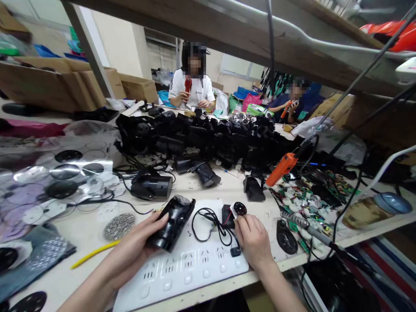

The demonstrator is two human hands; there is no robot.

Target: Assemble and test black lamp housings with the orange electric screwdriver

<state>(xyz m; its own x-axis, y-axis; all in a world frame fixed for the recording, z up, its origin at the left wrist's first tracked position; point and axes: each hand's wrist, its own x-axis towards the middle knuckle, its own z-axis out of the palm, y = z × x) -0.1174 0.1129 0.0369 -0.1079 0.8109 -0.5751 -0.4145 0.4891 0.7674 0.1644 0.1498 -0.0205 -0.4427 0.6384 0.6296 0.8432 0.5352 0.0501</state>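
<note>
My left hand (pixel 131 251) is wrapped round a glossy black plastic housing (pixel 171 222), holding it tilted just above a white power strip (pixel 182 271). My right hand (pixel 253 240) is closed in a pinch at a small black box part (pixel 227 216) and a small round black disc (pixel 240 208) beside it. A looped black wire (pixel 208 223) runs from that box across the power strip, between the two hands.
A big heap of black housings (pixel 208 136) fills the table's middle. An orange power screwdriver (pixel 282 168), green circuit boards (pixel 302 203) and a soldering iron (pixel 312 229) lie right. Clear lens sheets (pixel 61 177), a screw pile (pixel 119 225) and a yellow stick (pixel 94 253) lie left. Two people sit opposite.
</note>
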